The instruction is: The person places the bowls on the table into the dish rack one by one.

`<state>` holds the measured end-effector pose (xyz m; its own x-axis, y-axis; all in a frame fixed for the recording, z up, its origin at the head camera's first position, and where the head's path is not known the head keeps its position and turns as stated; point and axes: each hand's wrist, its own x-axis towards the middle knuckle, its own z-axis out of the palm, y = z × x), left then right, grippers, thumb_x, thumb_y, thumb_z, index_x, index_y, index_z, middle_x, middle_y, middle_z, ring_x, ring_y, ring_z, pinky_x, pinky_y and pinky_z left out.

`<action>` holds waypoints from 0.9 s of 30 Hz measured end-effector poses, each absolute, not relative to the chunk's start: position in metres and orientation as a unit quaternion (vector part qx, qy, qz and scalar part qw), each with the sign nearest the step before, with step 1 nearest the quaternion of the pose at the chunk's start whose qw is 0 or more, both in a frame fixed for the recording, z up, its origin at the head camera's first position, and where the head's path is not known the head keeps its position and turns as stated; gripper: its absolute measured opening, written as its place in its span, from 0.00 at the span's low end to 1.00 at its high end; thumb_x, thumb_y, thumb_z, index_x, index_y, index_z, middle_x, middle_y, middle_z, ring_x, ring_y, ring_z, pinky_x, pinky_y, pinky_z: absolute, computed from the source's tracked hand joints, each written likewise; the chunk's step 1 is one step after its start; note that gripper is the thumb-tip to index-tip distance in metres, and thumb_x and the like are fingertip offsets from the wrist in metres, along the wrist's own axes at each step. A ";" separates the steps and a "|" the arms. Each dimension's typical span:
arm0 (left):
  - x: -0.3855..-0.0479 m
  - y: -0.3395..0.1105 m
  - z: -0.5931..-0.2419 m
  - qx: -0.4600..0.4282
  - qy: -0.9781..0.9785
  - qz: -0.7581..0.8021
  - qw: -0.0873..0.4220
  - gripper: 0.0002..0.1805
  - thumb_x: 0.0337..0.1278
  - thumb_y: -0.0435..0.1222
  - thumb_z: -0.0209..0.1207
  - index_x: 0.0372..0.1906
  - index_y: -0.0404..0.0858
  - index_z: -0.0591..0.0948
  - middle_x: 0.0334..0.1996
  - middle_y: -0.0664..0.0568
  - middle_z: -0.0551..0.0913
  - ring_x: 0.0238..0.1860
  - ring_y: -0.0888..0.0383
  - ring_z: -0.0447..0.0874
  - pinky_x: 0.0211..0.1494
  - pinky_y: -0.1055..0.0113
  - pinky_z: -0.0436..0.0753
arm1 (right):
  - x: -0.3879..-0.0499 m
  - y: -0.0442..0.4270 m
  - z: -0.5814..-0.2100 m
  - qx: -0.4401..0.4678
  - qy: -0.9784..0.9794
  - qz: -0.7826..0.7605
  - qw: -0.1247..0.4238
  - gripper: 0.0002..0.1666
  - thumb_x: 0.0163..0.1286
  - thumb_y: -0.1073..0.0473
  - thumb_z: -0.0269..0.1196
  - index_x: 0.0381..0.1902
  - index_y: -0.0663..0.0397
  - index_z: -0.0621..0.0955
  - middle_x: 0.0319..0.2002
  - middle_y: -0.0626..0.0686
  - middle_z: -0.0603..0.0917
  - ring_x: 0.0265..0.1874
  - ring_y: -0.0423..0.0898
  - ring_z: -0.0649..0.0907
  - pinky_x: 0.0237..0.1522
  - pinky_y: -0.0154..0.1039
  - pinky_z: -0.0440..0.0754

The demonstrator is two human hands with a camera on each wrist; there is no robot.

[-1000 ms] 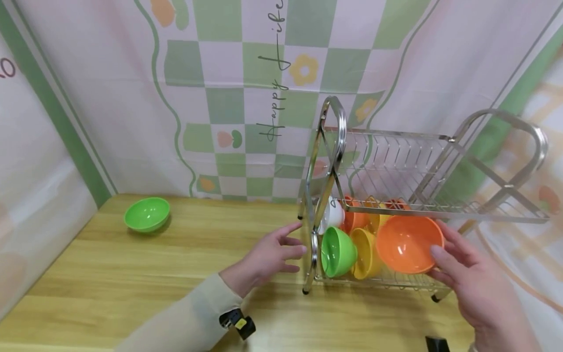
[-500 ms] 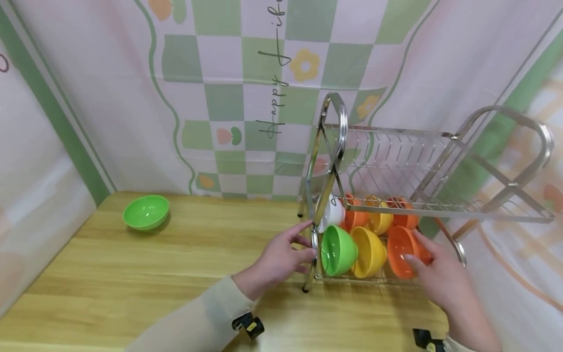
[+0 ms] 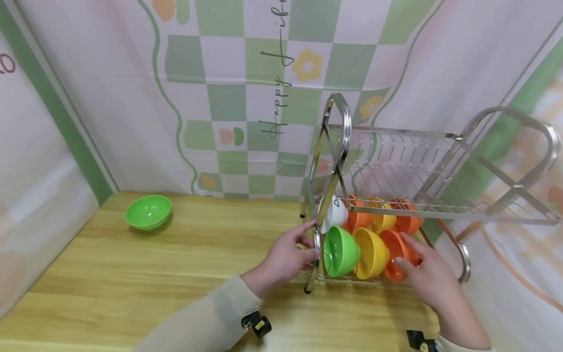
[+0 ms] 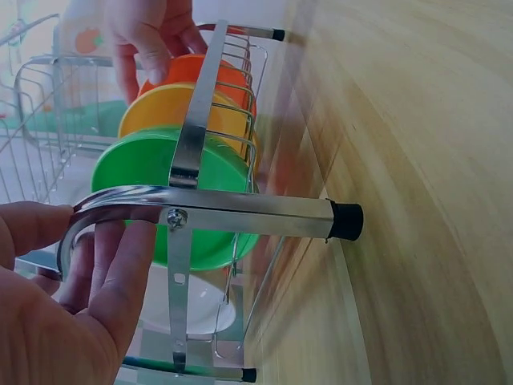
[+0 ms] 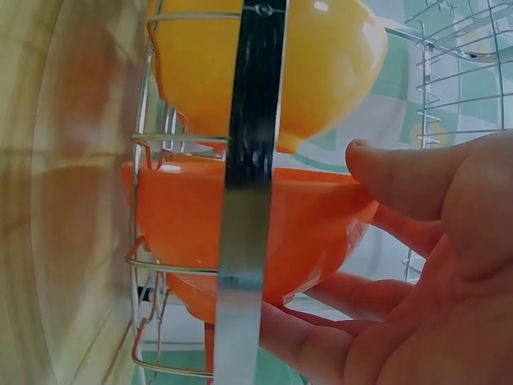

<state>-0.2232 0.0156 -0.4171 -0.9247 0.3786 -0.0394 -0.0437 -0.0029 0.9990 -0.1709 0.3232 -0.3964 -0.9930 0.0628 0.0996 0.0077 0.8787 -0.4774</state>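
Observation:
A two-tier metal dish rack [image 3: 347, 129] stands on the right of the table. My right hand [image 3: 433, 278] pinches an orange bowl [image 3: 393, 259] in the lower tier's front row; in the right wrist view the thumb [image 5: 401, 176] is at its rim and the other fingers lie at its underside. Beside it, a yellow bowl [image 3: 374, 254] and a green bowl [image 3: 345, 252] stand on edge. My left hand [image 3: 286, 256] holds the rack's left upright; the left wrist view shows thumb and fingers on either side of the bent metal tube [image 4: 128, 196].
Behind the front row are a white bowl [image 3: 336, 217] and several orange and yellow bowls, partly hidden by the upper tier. Another green bowl [image 3: 148, 212] sits at the back left of the wooden table [image 3: 211, 234]. A patterned curtain [image 3: 264, 102] hangs behind.
My right hand has moved left and turned the orange bowl on edge in the lower tier, up beside the yellow one. My left hand has moved right onto the rack's upright.

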 end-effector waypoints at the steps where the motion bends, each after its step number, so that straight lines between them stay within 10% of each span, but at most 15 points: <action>1: -0.223 0.016 -0.417 0.122 0.691 0.696 0.151 0.42 0.56 0.21 0.64 0.73 0.54 0.69 0.39 0.46 0.77 0.32 0.53 0.81 0.37 0.57 0.88 | -0.170 0.323 -0.396 -0.020 -0.968 0.245 0.055 0.40 0.75 0.51 0.60 0.77 0.59 0.59 0.66 0.76 0.66 0.56 0.73 0.71 0.48 0.71 0.72; 27: -0.222 0.017 -0.419 0.117 0.706 0.682 0.152 0.42 0.57 0.23 0.64 0.74 0.56 0.67 0.35 0.46 0.79 0.32 0.53 0.81 0.36 0.61 0.88 | -0.167 0.323 -0.388 -0.051 -0.957 0.284 0.020 0.51 0.75 0.36 0.53 0.80 0.49 0.41 0.73 0.75 0.48 0.65 0.82 0.54 0.54 0.82 0.56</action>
<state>-0.2223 0.0166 -0.4189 -0.9264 0.3727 -0.0547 -0.0416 0.0431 0.9982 -0.1673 0.3233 -0.3876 -0.9940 0.1094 0.0098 0.0864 0.8339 -0.5452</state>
